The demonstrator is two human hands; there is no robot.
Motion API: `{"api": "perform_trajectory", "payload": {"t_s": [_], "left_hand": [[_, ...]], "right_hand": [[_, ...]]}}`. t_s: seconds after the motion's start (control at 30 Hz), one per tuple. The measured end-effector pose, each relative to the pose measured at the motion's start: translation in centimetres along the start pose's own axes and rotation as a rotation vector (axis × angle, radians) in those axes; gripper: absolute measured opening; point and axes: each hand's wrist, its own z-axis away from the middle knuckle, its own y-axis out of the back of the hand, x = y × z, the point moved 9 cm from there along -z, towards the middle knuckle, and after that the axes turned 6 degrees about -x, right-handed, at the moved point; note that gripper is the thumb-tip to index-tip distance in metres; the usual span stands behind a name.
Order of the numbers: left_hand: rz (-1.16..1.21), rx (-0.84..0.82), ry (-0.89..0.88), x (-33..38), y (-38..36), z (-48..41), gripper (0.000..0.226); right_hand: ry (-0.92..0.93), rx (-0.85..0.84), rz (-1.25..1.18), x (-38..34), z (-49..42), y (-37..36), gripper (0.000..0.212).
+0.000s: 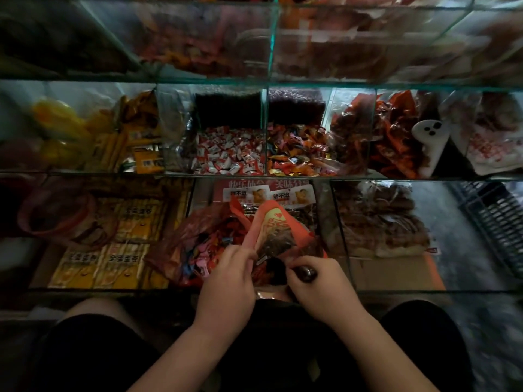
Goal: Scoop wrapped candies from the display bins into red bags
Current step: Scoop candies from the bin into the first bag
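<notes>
Red printed bag (278, 224) is pinched at its near edge by the left hand (226, 278), index finger laid straight up along the bag's side. Right hand (322, 287) is clenched round a dark rounded object (307, 272); what it is cannot be told. The bag is held up between and just beyond both hands, over the nearest middle bin. Just left of the grip, a translucent red bag (181, 239) is seen lying open with mixed wrapped candies (198, 250) inside. Farther left, yellow packs (113, 258) are laid flat. Beyond the grip, one tier up, white-and-red candies (229, 154) and orange mixed candies (297, 154) are kept apart by a glass divider (266, 131). Right of the grip, a cardboard box (396, 274) is seen, then grey floor (452, 241) and a dark slatted crate (495, 219). Lighting is dim; upper tier is blurred.
</notes>
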Motion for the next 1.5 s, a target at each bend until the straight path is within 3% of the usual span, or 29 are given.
{"api": "perform_trajectory", "payload": {"t_s": [0.2, 0.3, 0.43, 0.53, 0.77, 0.97, 1.07, 1.37, 1.5], "left_hand": [[0.004, -0.029, 0.014, -0.3, -0.8, 0.2, 0.042], [0.014, -0.042, 0.024, -0.5, -1.1, 0.3, 0.049], [0.033, -0.029, 0.043, -0.8, -1.0, 0.3, 0.052], [0.059, -0.026, 0.049, -1.0, -0.8, 0.4, 0.052], [0.058, -0.034, 0.033, -0.5, -0.4, -0.1, 0.047], [-0.050, -0.003, -0.062, 2.6, 0.2, -1.0, 0.053], [-0.052, -0.068, -0.111, 4.6, -0.4, -2.2, 0.059], [-0.351, -0.253, -0.078, 5.8, -2.8, -7.8, 0.069], [-0.299, -0.241, -0.085, 6.0, -2.5, -8.7, 0.066]], "right_hand": [[-0.166, 0.062, -0.277, 2.2, -0.5, -0.8, 0.009], [-0.286, 0.063, -0.463, 2.7, -0.7, -1.3, 0.029], [-0.358, 0.090, -0.642, 2.8, 0.6, -1.8, 0.025], [-0.323, 0.208, -0.668, 3.0, 2.6, 0.2, 0.012], [-0.277, 0.436, -0.717, 3.6, 6.9, 6.8, 0.015], [-0.167, 0.523, -0.618, 1.8, 9.1, 10.6, 0.016], [-0.104, 0.587, -0.607, 0.4, 10.2, 12.4, 0.018], [0.021, 0.689, -0.755, -1.9, 10.2, 15.4, 0.029], [0.080, 0.706, -0.747, -2.7, 9.7, 16.6, 0.030]]}}
